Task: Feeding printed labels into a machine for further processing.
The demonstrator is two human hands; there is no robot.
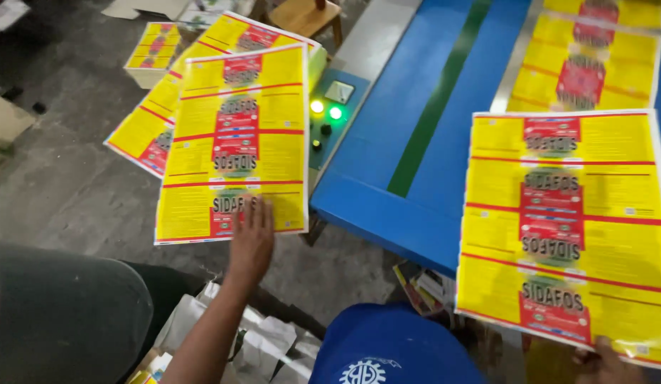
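Yellow printed sheet (234, 142), red and green blocks down its middle, held up by the left hand (251, 242). Fingers spread flat over the sheet's lower edge, thumb hidden behind the paper; the hand pinches that bottom margin only. Sheet stands nearly upright, slightly tilted, its top edge free in the air.

Right hand (604, 363) at the bottom right corner of the view, only partly in frame. It meets the lower edge of a second yellow sheet (561, 227); the fingers are hidden behind the paper, so I cannot tell how far they are closed. This sheet hangs over the near edge of the blue bench (416, 142).

Behind the left sheet: more sheets (149, 131) of the same print fanned out, and a small stack (153, 50) on the grey floor (67, 185) further off. Open floor lies left of and below the left sheet.

Between the two held sheets: the bench's panel (330, 117) with two lit green lamps and dark buttons, and a green stripe (437, 99) running up the blue surface. Another printed sheet (586, 57) lies flat at the bench's far right.

Below the hands: a blue cap (394, 348), white paper bags (266, 348), a dark rounded shape (60, 320) at lower left.
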